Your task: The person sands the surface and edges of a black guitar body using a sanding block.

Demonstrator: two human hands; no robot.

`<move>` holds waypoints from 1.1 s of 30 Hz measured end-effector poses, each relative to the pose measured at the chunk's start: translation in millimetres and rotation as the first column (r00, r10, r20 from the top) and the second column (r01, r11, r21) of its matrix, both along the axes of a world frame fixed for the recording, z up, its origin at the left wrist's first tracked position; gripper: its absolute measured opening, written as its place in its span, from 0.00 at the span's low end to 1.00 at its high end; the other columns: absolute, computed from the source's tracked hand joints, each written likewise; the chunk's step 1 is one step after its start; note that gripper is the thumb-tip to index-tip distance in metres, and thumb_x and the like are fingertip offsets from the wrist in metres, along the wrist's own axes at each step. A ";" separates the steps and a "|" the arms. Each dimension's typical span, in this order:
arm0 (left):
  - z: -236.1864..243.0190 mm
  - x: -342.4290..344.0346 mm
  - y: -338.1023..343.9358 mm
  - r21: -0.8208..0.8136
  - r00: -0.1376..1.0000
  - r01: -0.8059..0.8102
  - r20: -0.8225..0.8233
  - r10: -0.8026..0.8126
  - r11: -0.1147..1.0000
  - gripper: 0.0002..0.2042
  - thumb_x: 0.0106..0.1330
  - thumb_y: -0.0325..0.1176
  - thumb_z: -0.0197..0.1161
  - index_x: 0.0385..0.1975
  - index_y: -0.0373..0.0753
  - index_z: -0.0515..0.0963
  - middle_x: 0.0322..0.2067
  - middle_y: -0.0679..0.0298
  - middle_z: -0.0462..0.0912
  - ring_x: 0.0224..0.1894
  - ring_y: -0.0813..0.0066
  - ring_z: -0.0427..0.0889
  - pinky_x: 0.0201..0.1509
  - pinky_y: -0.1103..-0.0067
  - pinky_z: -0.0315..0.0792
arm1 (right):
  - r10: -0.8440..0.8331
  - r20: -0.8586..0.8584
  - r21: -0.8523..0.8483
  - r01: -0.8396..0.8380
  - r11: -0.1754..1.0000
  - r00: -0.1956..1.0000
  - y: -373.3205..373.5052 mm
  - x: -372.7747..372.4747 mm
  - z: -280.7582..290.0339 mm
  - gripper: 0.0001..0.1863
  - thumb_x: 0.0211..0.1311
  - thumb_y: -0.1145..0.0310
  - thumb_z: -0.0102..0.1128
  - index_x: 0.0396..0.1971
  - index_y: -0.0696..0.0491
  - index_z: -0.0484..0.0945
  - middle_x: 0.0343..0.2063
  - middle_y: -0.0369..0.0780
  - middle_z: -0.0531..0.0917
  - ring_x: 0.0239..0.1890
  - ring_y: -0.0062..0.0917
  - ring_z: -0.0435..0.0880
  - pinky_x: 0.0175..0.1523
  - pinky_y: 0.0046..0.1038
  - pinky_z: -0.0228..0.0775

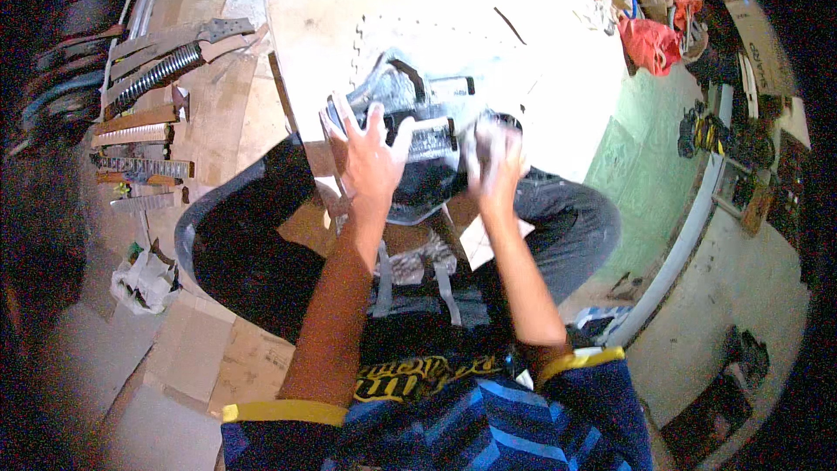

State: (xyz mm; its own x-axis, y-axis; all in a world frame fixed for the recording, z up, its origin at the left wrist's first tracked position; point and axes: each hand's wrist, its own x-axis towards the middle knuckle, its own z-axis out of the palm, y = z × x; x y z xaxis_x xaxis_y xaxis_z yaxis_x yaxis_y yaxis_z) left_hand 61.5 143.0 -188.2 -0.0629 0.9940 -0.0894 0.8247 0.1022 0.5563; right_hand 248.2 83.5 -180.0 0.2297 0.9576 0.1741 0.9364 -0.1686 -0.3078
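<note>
Pale board point(314, 44): washed out by glare, it spreads ahead of the seated person's crossed legs.
Cardboard point(187, 349): sheets cover floor at left.
Dark guitar-shaped body point(427, 181): dusty, it sits between the knees, overlapping the board's near edge; both hands block part of it.
Neck-like pieces point(144, 164): several lie at far left, well apart from the hands.
Left hand point(370, 157): fingers spread across the body's left side.
Right hand point(497, 157): blurred over its right side; finger grip cannot be told.
Red bag point(651, 45): crumpled, beyond the board's right side.
White paper point(478, 242): partly hidden by the right forearm.
</note>
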 end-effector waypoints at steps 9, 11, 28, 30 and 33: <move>7.1 -0.2 0.5 -0.064 0.999 0.006 -0.040 -0.008 0.998 0.26 0.66 0.52 0.68 0.58 0.42 0.78 0.75 0.36 0.49 0.73 0.27 0.53 0.74 0.48 0.58 | -0.007 -0.074 -0.035 0.004 0.999 0.997 -23.0 3.7 5.2 0.16 0.58 0.68 0.72 0.47 0.52 0.82 0.48 0.50 0.80 0.52 0.48 0.78 0.58 0.46 0.69; -0.9 0.3 -1.7 0.028 0.990 0.023 -0.138 -0.019 0.999 0.27 0.65 0.55 0.67 0.57 0.43 0.81 0.74 0.39 0.53 0.73 0.28 0.54 0.74 0.47 0.57 | -0.078 -0.070 -0.058 0.074 0.996 0.994 23.0 13.1 -4.8 0.19 0.59 0.62 0.73 0.49 0.49 0.83 0.50 0.49 0.77 0.53 0.48 0.75 0.56 0.47 0.69; -1.0 -2.0 3.8 0.104 0.978 0.066 -0.205 -0.043 0.992 0.24 0.66 0.53 0.67 0.52 0.40 0.84 0.70 0.32 0.59 0.70 0.26 0.59 0.73 0.44 0.57 | 0.018 -0.326 0.028 -0.009 1.000 0.945 -37.7 27.9 -20.5 0.21 0.57 0.68 0.74 0.49 0.56 0.80 0.51 0.50 0.79 0.53 0.47 0.79 0.57 0.42 0.71; -2.7 -2.1 1.0 0.097 0.971 0.062 -0.234 -0.037 0.993 0.24 0.66 0.53 0.66 0.51 0.41 0.84 0.70 0.33 0.59 0.69 0.26 0.60 0.72 0.44 0.58 | 0.048 -0.198 0.021 -0.045 0.999 0.979 -2.8 22.2 -6.6 0.20 0.57 0.68 0.74 0.49 0.56 0.81 0.50 0.50 0.80 0.52 0.47 0.79 0.56 0.42 0.72; 8.6 -2.9 3.8 0.058 0.951 0.098 -0.298 -0.077 0.993 0.23 0.67 0.55 0.65 0.50 0.42 0.84 0.70 0.33 0.60 0.68 0.26 0.62 0.71 0.44 0.60 | -0.008 -0.118 -0.080 -0.001 0.997 0.993 52.9 29.4 3.3 0.18 0.62 0.62 0.71 0.50 0.49 0.83 0.45 0.49 0.78 0.49 0.47 0.77 0.52 0.49 0.71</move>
State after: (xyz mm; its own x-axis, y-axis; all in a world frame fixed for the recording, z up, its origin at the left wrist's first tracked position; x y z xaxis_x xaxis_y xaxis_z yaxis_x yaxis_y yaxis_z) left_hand 58.6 146.8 -179.6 0.0118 0.9999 -0.0083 0.9570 -0.0088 0.2900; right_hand 277.6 136.4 -176.7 0.2475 0.9664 0.0687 0.8937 -0.2004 -0.4014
